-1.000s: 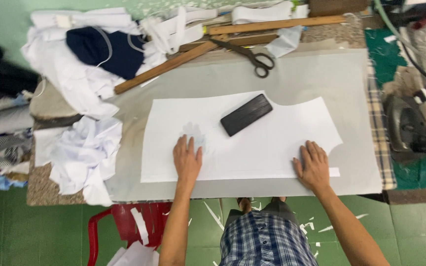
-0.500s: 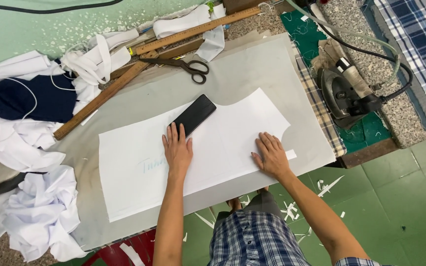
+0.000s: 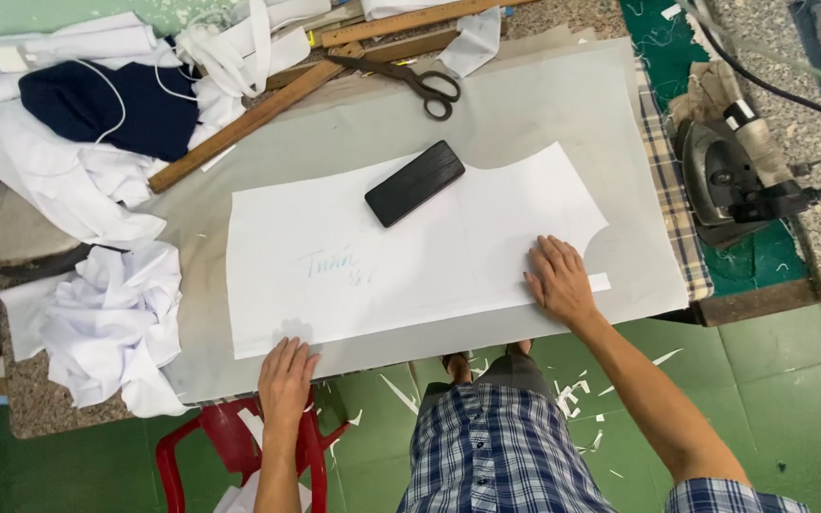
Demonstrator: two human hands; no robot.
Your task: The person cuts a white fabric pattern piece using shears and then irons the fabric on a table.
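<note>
Both hands lie flat and empty, left hand (image 3: 287, 380) at the near-left corner and right hand (image 3: 559, 282) pressing the right end of the white paper pattern (image 3: 410, 252) under a black weight (image 3: 414, 182), seemingly smoothing it square on grey fabric (image 3: 544, 104).

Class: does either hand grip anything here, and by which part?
Nothing is gripped. The right hand presses flat on the white paper pattern near its right end; the left hand rests at its lower-left corner.

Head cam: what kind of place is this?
Most likely a tailor's or garment workshop. A white paper pattern lies on the cutting table under a black weight, with scissors, a wooden ruler and an iron nearby. Fabric piles sit at the left.
</note>
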